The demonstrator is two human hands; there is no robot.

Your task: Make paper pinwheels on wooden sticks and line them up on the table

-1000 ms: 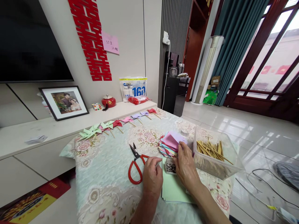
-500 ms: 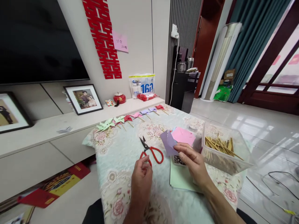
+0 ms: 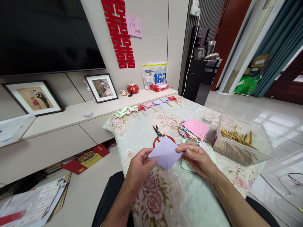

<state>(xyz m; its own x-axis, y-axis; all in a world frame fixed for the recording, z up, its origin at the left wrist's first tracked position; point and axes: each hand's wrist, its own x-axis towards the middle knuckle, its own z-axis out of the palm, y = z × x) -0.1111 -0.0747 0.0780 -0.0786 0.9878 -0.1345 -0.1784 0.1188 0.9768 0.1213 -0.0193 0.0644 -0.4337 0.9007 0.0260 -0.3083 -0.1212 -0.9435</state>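
A purple square of paper [image 3: 165,153] with creases is held up over the table, one corner toward me. My left hand [image 3: 142,164] pinches its left corner between thumb and fingers. At the opposite corner, my right hand [image 3: 197,159] grips it the same way. Scissors with red handles [image 3: 157,134] lie just beyond the paper, which hides part of them. Behind my right hand is a stack of coloured paper squares [image 3: 195,127], pink on top. Light green sheets [image 3: 187,165] lie partly under that hand.
Several paper pinwheels on sticks [image 3: 133,108] line the table's far edge. A clear plastic box [image 3: 236,154] of thin wooden sticks [image 3: 236,137] stands at the right. Behind the table, a white cabinet [image 3: 73,115] carries framed photos [image 3: 101,88] and a red pot [image 3: 133,88].
My left hand has come up from beside the scissors and taken one corner of the purple paper. The paper has moved toward me and opened out flat. The view has turned left.
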